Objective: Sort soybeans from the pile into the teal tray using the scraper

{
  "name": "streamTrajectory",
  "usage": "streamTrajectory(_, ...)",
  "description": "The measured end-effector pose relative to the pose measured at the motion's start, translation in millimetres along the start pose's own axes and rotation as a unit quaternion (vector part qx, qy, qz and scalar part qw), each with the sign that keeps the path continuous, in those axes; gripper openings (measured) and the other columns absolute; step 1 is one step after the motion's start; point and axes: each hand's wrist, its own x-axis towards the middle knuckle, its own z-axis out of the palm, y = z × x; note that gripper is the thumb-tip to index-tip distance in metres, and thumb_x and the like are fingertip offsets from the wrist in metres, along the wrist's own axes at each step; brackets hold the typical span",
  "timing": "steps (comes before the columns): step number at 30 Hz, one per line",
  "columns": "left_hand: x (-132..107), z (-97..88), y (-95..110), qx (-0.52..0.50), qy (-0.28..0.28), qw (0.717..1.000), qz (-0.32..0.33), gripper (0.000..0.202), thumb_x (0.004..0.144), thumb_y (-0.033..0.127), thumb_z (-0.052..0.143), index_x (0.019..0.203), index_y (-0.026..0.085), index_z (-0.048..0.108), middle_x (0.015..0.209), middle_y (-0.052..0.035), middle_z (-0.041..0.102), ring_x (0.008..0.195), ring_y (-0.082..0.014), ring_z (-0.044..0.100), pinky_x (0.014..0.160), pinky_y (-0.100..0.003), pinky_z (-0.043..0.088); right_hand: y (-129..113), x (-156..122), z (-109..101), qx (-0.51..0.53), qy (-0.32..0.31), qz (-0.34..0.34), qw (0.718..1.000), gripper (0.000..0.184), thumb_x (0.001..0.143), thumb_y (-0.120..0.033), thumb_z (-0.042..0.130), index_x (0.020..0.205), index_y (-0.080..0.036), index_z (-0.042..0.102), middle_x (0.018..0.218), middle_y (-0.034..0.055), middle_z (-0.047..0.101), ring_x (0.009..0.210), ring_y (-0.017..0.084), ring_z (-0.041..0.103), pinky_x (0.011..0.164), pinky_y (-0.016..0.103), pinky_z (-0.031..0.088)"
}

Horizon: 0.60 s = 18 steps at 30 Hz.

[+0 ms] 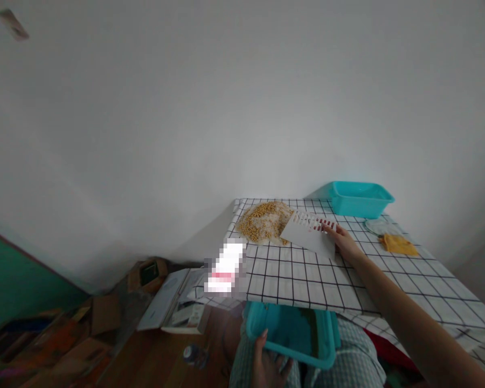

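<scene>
My right hand (345,245) pinches the right end of a white card (309,236) with a row of slots along its far edge. The card's left end reaches the pile of round yellow beans (254,226) mixed with finer pale grains on the checked tablecloth. Down at my lap, my left hand (270,371) grips the near rim of a teal plastic basin (285,328), thumb over the edge. The basin is below the table's front edge, and what it holds, if anything, is too dark to make out.
A second teal basin (359,202) stands at the table's back right. In front of it lie a yellow cloth (400,244) and a pale one (376,226). A blurred-out bright object (226,267) is at the left edge. Cardboard boxes (105,312) and a bottle (194,354) are on the floor.
</scene>
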Motion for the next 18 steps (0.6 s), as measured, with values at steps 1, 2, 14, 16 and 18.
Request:
streamTrajectory(1,1.9,-0.7,-0.5,0.001,0.008,1.0,0.0,0.048,0.069,0.04,0.061,0.114,0.033,0.045,0.104,-0.005,0.062,0.09,-0.0265,0.062,0.068,-0.035,0.047,-0.7,-0.8,0.4,0.0,-0.003,0.001,1.0,0.029,0.078,-0.042,0.063,0.101,-0.025,0.065,0.097,0.0047,0.072,0.077,0.022,0.068,0.064,0.031,0.056)
streamTrajectory(2,3.9,-1.4,-1.0,0.002,0.015,1.0,-0.001,0.046,0.069,0.042,0.06,0.112,0.033,0.046,0.105,-0.0054,0.061,0.091,-0.027,0.061,0.067,-0.035,0.047,-1.4,-1.6,0.8,0.0,-0.002,0.002,1.0,0.029,0.078,-0.042,0.063,0.101,-0.025,0.064,0.097,0.0047,0.072,0.077,0.022,0.068,0.063,0.03,0.056)
streamTrajectory(14,8.5,-1.4,-4.4,0.013,0.033,0.999,0.007,0.039,0.069,0.044,0.059,0.105,0.029,0.051,0.1,-0.0057,0.064,0.087,-0.0271,0.063,0.064,-0.034,0.046,-0.2,1.4,-2.8,0.009,0.06,-0.007,0.998,0.03,0.075,-0.04,0.067,0.098,-0.022,0.065,0.091,0.0041,0.073,0.077,0.02,0.069,0.061,0.026,0.055)
streamTrajectory(16,10.5,-2.9,-5.1,0.013,0.035,0.999,0.008,0.041,0.068,0.044,0.061,0.105,0.03,0.051,0.1,-0.0059,0.064,0.085,-0.0271,0.063,0.063,-0.034,0.046,1.1,1.7,-3.5,0.011,0.048,-0.009,0.999,0.03,0.075,-0.039,0.066,0.099,-0.022,0.065,0.093,0.0041,0.072,0.079,0.02,0.069,0.064,0.027,0.055)
streamTrajectory(18,12.1,-4.2,-5.6,0.008,0.037,0.999,0.011,0.044,0.067,0.043,0.062,0.107,0.032,0.05,0.101,-0.0057,0.064,0.085,-0.0279,0.063,0.062,-0.035,0.046,1.9,0.9,-3.5,0.012,0.032,-0.006,0.999,0.03,0.076,-0.039,0.065,0.102,-0.023,0.064,0.095,0.0043,0.072,0.078,0.02,0.069,0.064,0.027,0.055)
